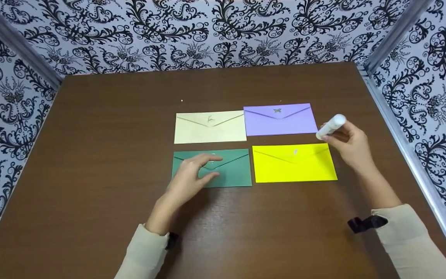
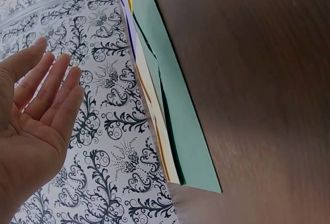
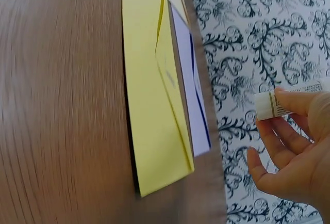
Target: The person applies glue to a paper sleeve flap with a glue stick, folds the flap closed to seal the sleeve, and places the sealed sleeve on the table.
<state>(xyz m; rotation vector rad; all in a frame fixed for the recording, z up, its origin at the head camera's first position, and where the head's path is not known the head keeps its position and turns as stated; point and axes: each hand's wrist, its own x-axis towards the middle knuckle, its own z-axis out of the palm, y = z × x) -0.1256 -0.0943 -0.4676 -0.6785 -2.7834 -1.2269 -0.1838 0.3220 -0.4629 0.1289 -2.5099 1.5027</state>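
My right hand (image 1: pixel 350 145) pinches a white glue stick (image 1: pixel 331 126) between thumb and fingers, held up to the right of the envelopes; the right wrist view shows printed text on the glue stick (image 3: pixel 299 95). Over the green envelope (image 1: pixel 234 174) hovers my left hand (image 1: pixel 190 176), nothing in it, fingers relaxed and thumb apart. A bright yellow envelope (image 1: pixel 295 170) lies between the hands. Behind these two lie a cream envelope (image 1: pixel 210 133) and a purple envelope (image 1: pixel 279 126). All four flaps face up and lie folded down, each with a small mark or ornament near its tip.
The envelopes lie on a brown wooden table (image 1: pixel 103 162). Black-and-white patterned panels (image 1: pixel 192 35) rise behind and at both sides, with a metal rail (image 1: pixel 409 155) along the right edge. Two tiny white specks sit behind the envelopes.
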